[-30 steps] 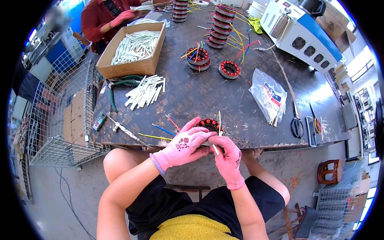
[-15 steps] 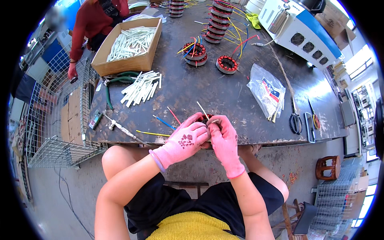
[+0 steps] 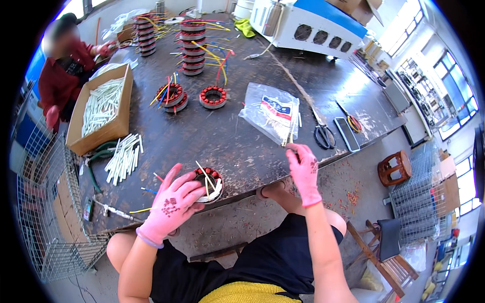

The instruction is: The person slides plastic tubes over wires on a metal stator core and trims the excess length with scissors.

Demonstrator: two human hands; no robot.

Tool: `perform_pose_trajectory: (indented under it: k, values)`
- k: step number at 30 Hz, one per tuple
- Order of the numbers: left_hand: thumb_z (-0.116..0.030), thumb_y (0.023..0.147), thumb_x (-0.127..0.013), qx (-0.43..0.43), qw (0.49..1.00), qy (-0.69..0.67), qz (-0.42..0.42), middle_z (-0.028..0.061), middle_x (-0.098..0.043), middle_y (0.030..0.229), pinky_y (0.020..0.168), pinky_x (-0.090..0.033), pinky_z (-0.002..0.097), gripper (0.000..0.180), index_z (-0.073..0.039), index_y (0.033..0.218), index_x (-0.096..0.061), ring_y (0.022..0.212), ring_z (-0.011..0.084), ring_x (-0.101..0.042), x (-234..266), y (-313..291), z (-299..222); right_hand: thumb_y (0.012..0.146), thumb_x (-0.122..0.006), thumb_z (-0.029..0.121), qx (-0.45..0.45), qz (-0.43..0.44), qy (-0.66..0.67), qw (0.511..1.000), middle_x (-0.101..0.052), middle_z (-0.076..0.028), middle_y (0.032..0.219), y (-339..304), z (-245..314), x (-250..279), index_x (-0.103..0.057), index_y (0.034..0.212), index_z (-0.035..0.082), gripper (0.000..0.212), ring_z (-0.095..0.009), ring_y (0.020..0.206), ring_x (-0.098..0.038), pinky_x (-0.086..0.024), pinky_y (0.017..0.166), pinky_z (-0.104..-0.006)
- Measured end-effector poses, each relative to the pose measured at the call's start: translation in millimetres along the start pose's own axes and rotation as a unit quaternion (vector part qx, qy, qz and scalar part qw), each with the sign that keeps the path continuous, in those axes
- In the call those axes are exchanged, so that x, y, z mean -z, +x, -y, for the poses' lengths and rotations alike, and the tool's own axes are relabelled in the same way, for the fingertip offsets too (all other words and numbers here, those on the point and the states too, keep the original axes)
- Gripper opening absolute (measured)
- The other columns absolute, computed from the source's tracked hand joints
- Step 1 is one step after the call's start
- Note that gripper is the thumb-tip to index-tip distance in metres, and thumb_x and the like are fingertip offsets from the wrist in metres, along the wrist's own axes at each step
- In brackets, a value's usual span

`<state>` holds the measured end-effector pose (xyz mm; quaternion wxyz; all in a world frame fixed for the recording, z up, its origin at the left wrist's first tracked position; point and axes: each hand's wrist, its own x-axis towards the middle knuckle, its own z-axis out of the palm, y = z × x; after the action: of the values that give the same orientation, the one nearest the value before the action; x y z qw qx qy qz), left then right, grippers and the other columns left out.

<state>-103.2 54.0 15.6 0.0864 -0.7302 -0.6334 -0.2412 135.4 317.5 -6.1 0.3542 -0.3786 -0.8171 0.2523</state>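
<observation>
My left hand (image 3: 174,204), in a pink glove, rests with its fingers around the left side of a motor stator (image 3: 214,178) at the table's front edge. The stator is a ring with red windings; whitish strips lie across it and stick up from it. Red, blue and yellow wire ends come out to the left of that hand. My right hand (image 3: 304,169), also gloved in pink, has its fingers pinched at the mouth of a clear plastic bag (image 3: 256,112), where thin pale strips (image 3: 287,138) protrude. What lies between its fingertips is hidden.
Loose white tubes (image 3: 124,157) lie beside green-handled pliers (image 3: 94,174) and a cardboard box (image 3: 123,113) of tubes. Further stators (image 3: 193,50) stand stacked behind. Scissors (image 3: 324,136) and a phone (image 3: 347,134) lie at right. Another person (image 3: 65,76) sits at far left.
My right hand has left the stator and moved right to the bag's mouth. The left hand stays at the stator, its fingers more spread. The view has shifted to the right.
</observation>
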Motion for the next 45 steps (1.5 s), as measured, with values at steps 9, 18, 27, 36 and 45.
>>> perform_pose_trajectory:
  k: [9, 18, 27, 36, 45]
  values:
    - [-0.012, 0.062, -0.075, -0.011, 1.0, -0.004, 0.003, -0.0002, -0.066, 0.096, 0.113, -0.038, 0.0527, 0.031, -0.013, 0.092, -0.069, 0.11, 0.0204, -0.062, -5.9, -1.1, 7.7, 0.085, -0.068, 0.023, 0.151, 0.049, -0.342, 0.926, -0.063, 0.001, 0.105, 33.0, -44.0, -2.1, -0.07, 0.101, 0.019, 0.016, -0.021, 0.098, -0.06, -0.048, 0.081, -0.0396]
    - [-0.01, 0.064, -0.075, -0.004, 1.0, -0.016, 0.01, -0.0042, -0.069, 0.098, 0.115, -0.034, 0.053, 0.032, -0.018, 0.096, -0.072, 0.115, 0.0202, -0.061, -3.9, -3.1, 13.2, 0.084, -0.068, 0.022, 0.197, 0.112, -0.296, 0.928, -0.062, 0.002, 0.107, -1.1, -25.6, 6.4, -0.068, 0.098, 0.015, 0.016, -0.02, 0.1, -0.059, -0.046, 0.085, -0.0385]
    - [-0.007, 0.065, -0.073, 0.019, 0.999, -0.02, 0.021, -0.0032, -0.07, 0.105, 0.117, -0.032, 0.05, 0.036, -0.018, 0.1, -0.073, 0.12, 0.0214, -0.058, 1.3, -2.0, 13.7, 0.085, -0.066, 0.044, 0.243, 0.166, -0.264, 0.919, -0.056, -0.009, 0.135, -20.9, -20.0, 24.0, -0.062, 0.122, 0.005, 0.054, -0.03, 0.129, -0.047, -0.037, 0.106, -0.0463]
    - [-0.021, 0.072, -0.08, 0.029, 0.99, -0.13, 0.051, 0.0044, -0.064, 0.116, 0.117, -0.025, 0.0557, 0.04, -0.012, 0.109, -0.067, 0.127, 0.0289, -0.051, 11.9, -1.9, 12.4, 0.07, -0.072, 0.013, 0.333, 0.092, -0.184, 0.92, -0.067, 0.001, 0.104, -38.2, -28.0, 13.4, -0.067, 0.098, 0.013, 0.028, -0.022, 0.096, -0.063, -0.052, 0.08, -0.0394]
    - [-0.025, 0.063, -0.084, 0.029, 0.997, -0.067, -0.025, 0.0009, -0.062, 0.113, 0.117, -0.027, 0.0555, 0.039, -0.014, 0.097, -0.067, 0.127, 0.0272, -0.051, -19.4, -2.4, 1.3, 0.092, -0.052, -0.008, 0.035, 0.175, 0.436, 0.882, -0.069, -0.019, 0.111, -105.5, 86.2, 24.8, -0.053, 0.1, 0.0, 0.012, -0.021, 0.094, -0.07, -0.056, 0.083, -0.0319]
